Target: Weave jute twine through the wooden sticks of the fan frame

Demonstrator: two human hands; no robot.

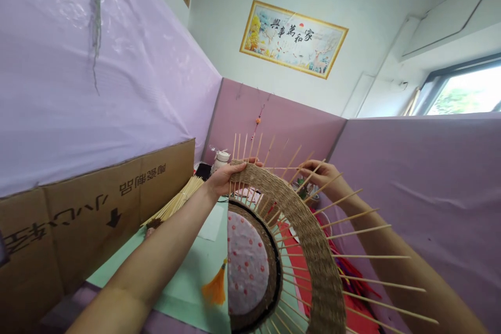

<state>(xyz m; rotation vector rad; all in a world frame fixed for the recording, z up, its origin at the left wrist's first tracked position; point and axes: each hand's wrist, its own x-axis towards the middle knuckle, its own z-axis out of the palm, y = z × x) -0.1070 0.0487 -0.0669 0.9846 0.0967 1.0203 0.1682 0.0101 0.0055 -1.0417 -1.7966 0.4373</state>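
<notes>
Forearms (156, 261), curved brown woven band (313, 219), radiating sticks (371, 257)

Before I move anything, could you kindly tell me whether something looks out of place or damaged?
The cardboard on the left looks odd: its lettering is upside down. The woven band in the left hand shows no obvious damage.

Left of the left hand (225, 176) stands brown cardboard (92, 227) with black printing, and a white lidded bottle (222, 157) sits just behind that hand. Beyond both hands, an ornament with an orange bead (258, 121) hangs against the pink partition (305, 120), below a gold-framed picture (294, 39). Up and right of the right hand (323, 173), a window (465, 88) shows greenery above a purple partition (422, 167).
</notes>
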